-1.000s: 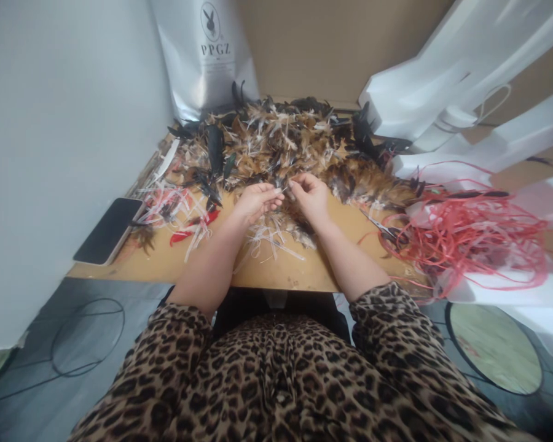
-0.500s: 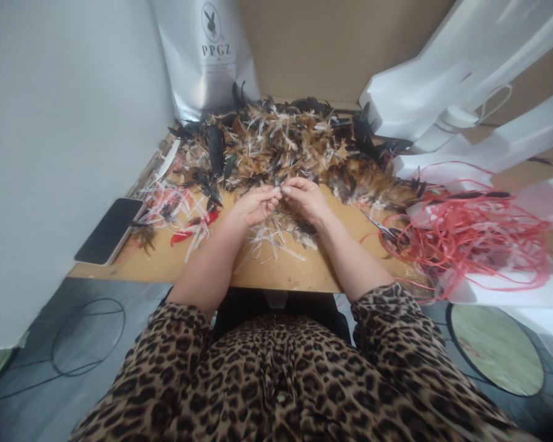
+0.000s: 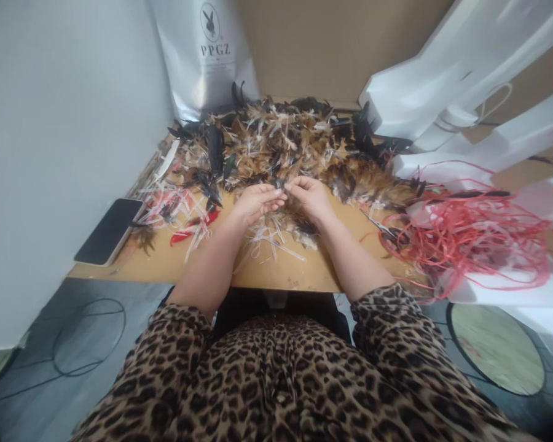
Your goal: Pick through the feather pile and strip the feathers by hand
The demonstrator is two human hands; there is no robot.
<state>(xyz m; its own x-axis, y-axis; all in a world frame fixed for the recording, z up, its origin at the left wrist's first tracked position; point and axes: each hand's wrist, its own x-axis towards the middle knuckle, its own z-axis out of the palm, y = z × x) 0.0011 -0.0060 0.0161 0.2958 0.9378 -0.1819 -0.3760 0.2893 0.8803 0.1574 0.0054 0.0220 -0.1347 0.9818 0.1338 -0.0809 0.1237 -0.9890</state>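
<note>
My left hand [image 3: 257, 201] and my right hand [image 3: 309, 195] meet fingertip to fingertip at the near edge of a big heap of brown, black and white feathers [image 3: 286, 138] on a wooden table [image 3: 276, 276]. Both hands are closed in a pinch on something small and dark between them, too small to name. Pale trimmed strips [image 3: 270, 239] lie under my wrists.
A phone [image 3: 108, 230] lies at the table's left edge. Red feathers [image 3: 191, 228] lie left of my left arm. A tangle of red string [image 3: 465, 236] with scissors [image 3: 381, 228] is at the right. A silver bag [image 3: 207, 55] stands behind; white bags [image 3: 461, 80] at right.
The fingertips drew together, then eased slightly apart again. The arms have hardly moved.
</note>
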